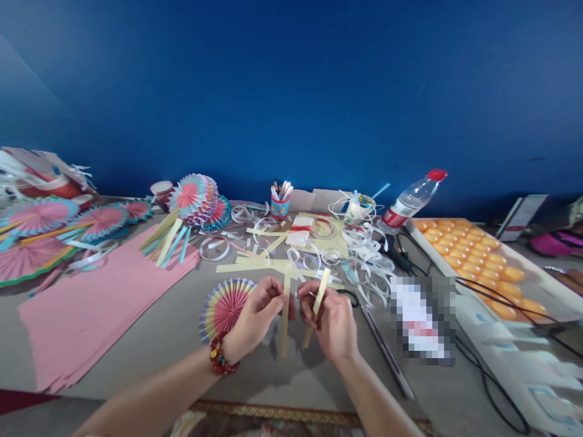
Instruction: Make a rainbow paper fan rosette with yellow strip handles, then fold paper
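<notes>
My left hand [264, 312], with a red beaded bracelet on its wrist, pinches a pale yellow paper strip [285, 325] that stands upright. Just right of it, my right hand [334, 321] is closed on a second yellow strip [322, 288], tilted, its lower end showing below the fingers. The two hands are close but apart over the table. Beside my left wrist lies a pleated paper rosette [228, 309] in pink, yellow and purple. Further yellow strips [237, 267] lie crossed beyond the hands.
Pink paper sheets [100, 303] and finished rosette fans [100, 221] spread at left. Curled white paper scraps [371, 267] lie behind. Scissors [387, 352], a water bottle [410, 203], a tray of orange oval pieces [483, 261] and black cables [492, 376] are at right. A pen cup [279, 206] stands at the back.
</notes>
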`<state>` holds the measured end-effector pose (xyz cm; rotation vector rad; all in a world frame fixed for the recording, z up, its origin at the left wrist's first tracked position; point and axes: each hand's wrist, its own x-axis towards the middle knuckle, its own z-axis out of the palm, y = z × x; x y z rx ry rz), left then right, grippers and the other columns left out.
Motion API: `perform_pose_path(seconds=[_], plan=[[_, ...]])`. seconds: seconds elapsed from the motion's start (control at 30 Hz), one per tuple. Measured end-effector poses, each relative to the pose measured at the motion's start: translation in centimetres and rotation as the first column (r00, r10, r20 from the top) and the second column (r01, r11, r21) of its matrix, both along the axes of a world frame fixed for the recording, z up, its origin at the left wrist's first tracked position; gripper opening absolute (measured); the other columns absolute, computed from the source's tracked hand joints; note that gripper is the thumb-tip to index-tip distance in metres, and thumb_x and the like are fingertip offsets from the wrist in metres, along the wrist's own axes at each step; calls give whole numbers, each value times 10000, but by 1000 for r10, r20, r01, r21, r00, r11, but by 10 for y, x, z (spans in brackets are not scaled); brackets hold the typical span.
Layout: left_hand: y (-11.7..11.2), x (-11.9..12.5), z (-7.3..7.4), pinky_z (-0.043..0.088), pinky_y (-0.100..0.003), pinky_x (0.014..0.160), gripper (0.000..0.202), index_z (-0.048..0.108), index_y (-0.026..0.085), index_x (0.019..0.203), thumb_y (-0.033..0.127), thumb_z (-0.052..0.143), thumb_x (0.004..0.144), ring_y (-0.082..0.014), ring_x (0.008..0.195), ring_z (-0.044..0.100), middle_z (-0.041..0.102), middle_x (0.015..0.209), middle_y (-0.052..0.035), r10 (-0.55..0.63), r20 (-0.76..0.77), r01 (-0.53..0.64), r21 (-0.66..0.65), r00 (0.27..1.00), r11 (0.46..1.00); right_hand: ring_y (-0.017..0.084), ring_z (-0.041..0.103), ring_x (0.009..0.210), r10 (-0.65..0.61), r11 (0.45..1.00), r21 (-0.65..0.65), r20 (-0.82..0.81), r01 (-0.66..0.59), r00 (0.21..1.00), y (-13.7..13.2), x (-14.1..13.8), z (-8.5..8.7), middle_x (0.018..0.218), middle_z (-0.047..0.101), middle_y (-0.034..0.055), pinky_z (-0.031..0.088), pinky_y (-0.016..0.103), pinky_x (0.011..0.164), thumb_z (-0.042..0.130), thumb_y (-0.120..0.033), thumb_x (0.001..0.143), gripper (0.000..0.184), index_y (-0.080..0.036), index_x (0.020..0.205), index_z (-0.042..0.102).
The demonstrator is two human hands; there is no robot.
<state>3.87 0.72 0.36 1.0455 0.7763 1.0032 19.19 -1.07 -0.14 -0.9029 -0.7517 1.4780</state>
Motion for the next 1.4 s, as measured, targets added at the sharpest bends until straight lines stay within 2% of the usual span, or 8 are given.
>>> perform_pose_path(seconds=[0.2,0.43,0.67,0.83,1.0,1.13,1.27,1.4], plan=[[-1,0,1,461,-244,647,244,501,196,854,372,670,865,-119,638,597,614,673,23,35,48,-33,-41,998,999,83,375,494,9,998,-61,-71,-13,997,3,1,0,771,580,11,250,217,438,529,-421,830,288,-183,706,632],[-1,1,3,455,-215,623,280,524,186,834,352,747,804,-103,631,594,607,683,27,64,143,-47,-121,988,992,115,438,516,37,990,-134,-31,-41,999,3,-1,-6,591,521,-25,332,221,483,595,-395,793,212,-192,796,660],[1,1,2,514,-247,701,330,532,186,852,329,809,744,-121,697,634,631,773,12,65,234,-4,-251,970,968,162,549,666,-1,990,-143,-17,-2,1000,2,-1,-8,761,610,17,439,269,596,682,-429,800,271,-206,951,722],[2,0,0,505,-220,682,320,544,181,844,309,819,739,-117,715,639,638,781,6,53,248,16,-269,967,963,115,487,571,16,990,-137,-54,-23,998,1,-2,-6,739,594,-14,379,242,521,711,-417,808,330,-222,1074,687],[3,0,-2,495,-204,689,323,545,179,850,296,824,735,-111,717,648,650,771,11,44,276,34,-273,960,962,98,432,492,-34,995,-94,-29,31,999,1,-4,-5,713,614,-23,298,227,455,654,-376,826,186,-224,920,602],[3,-1,-4,495,-210,693,321,544,181,854,290,823,738,-112,706,651,650,774,14,38,290,46,-275,956,960,98,418,471,-60,996,-67,-14,59,998,1,-6,0,755,630,-13,288,232,434,594,-372,812,165,-224,799,522],[3,0,-4,507,-225,727,284,562,186,847,269,815,748,-114,723,654,641,802,17,43,301,46,-280,953,959,120,484,528,-54,995,-83,-6,54,999,1,-5,2,772,625,-15,357,235,469,648,-361,795,174,-236,809,527],[4,1,-4,512,-230,746,244,584,181,837,251,806,760,-113,741,640,625,777,18,41,322,51,-272,946,961,139,548,622,-62,994,-85,-8,61,998,1,-3,-1,793,618,-18,450,263,602,732,-391,780,239,-237,800,550]])
